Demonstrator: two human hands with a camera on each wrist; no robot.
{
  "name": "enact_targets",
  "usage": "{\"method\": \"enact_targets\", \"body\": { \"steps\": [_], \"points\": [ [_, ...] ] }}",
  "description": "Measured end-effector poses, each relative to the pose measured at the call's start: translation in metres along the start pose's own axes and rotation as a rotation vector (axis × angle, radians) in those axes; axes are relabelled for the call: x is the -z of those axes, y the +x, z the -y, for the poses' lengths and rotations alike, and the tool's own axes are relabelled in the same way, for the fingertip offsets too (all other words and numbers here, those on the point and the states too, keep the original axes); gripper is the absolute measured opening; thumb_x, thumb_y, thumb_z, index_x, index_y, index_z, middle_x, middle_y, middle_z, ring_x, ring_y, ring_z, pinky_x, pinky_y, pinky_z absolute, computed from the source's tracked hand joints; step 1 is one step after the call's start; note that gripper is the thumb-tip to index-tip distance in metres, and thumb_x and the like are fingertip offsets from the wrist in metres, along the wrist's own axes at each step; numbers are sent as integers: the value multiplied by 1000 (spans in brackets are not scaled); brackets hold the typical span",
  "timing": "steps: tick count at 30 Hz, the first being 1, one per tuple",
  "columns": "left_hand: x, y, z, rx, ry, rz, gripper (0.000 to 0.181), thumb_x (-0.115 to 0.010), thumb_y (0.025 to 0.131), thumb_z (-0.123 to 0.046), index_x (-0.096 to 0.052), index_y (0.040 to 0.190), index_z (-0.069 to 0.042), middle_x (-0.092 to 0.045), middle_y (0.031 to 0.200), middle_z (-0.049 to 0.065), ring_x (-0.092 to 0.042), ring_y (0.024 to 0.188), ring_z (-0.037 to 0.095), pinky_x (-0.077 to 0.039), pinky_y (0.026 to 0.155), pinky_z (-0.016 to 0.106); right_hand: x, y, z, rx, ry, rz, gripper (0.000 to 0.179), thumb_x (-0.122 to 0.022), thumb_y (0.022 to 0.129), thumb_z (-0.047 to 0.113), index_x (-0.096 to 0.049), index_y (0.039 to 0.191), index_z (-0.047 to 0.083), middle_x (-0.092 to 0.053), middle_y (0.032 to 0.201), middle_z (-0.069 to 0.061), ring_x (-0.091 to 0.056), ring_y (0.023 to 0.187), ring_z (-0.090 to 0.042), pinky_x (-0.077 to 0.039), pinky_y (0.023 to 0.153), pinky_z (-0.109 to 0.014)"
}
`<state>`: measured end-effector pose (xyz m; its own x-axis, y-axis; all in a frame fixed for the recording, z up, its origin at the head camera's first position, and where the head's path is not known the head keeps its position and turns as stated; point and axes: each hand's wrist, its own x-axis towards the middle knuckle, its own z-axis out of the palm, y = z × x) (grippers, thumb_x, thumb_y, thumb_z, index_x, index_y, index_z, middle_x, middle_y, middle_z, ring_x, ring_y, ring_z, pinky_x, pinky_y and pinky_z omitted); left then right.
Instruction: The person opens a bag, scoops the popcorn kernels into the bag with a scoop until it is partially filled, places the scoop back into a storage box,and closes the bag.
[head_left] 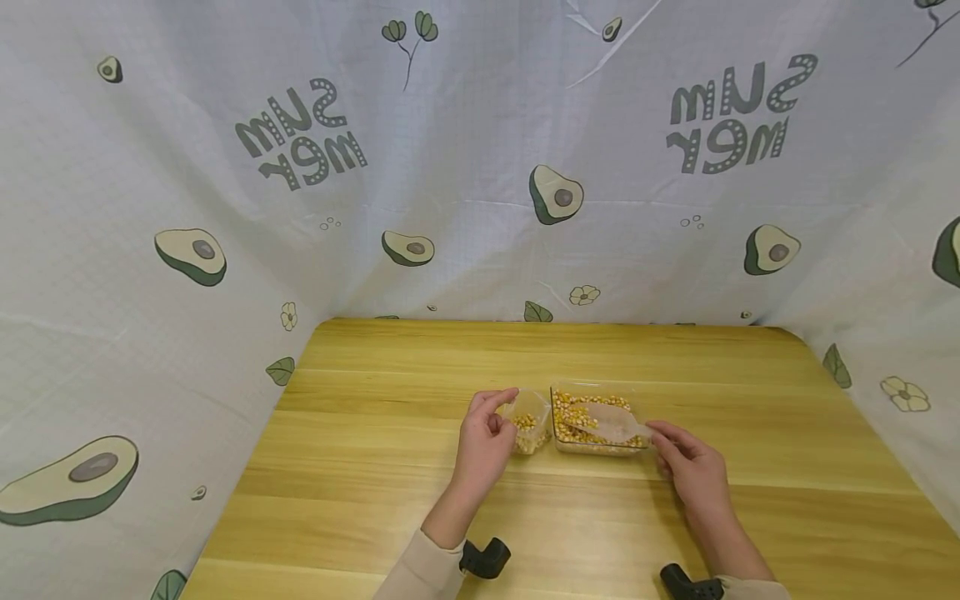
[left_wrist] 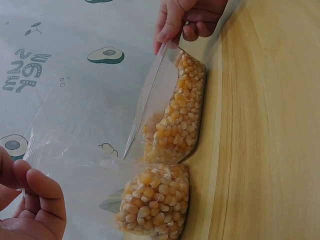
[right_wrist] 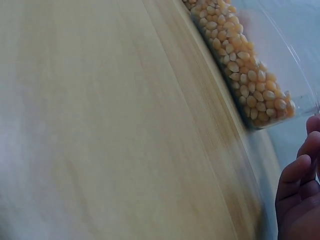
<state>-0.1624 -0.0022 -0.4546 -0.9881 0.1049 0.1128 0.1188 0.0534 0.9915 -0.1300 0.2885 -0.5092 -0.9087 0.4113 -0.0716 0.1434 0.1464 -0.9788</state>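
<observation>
While pale scoop point(head_left: 611, 423) lay over corn kernels point(head_left: 564, 414) in clear box point(head_left: 596, 450), right of lower centre of frame, right hand point(head_left: 696, 473) pinched its handle. Scoop likely light, stiff, slick; handle best hold. Long axis near crosswise, mouth pointing left, handle right. Just left, left hand point(head_left: 482, 446) pinched edge of clear bag point(head_left: 534, 403), likely soft, part-filled. Wooden counter point(head_left: 360, 467) beneath.
</observation>
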Motion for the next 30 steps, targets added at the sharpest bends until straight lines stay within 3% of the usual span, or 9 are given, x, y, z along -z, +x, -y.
{"method": "enact_targets", "body": {
  "steps": [9, 23, 30],
  "points": [
    [-1, 1, 2, -2, 9, -2, 50, -49, 86, 10, -64, 131, -4, -54, 123, 12, -36, 58, 3, -33, 50, 15, 0, 0, 2, 2, 53, 19, 20, -67, 95, 19, -76, 111, 11, -64, 75, 12, -52, 62, -6, -44, 52, -22],
    [0, 1, 3, -9, 19, 11, 50, -48, 86, 8, -66, 130, -8, -54, 121, 10, -35, 58, 3, -32, 50, 14, 4, 1, 9, -46, 36, 29, 25, -67, 95, 25, -74, 114, 11, -63, 78, 11, -52, 64, -5, -44, 52, -23],
    [0, 1, 1, -22, 4, 3, 49, -49, 86, 10, -65, 130, -5, -54, 122, 13, -35, 57, 3, -33, 50, 15, 7, 0, 17, 37, -35, 44, 31, -63, 97, 26, -70, 119, 6, -57, 72, 10, -50, 65, -8, -45, 56, -26]
  ]
}}
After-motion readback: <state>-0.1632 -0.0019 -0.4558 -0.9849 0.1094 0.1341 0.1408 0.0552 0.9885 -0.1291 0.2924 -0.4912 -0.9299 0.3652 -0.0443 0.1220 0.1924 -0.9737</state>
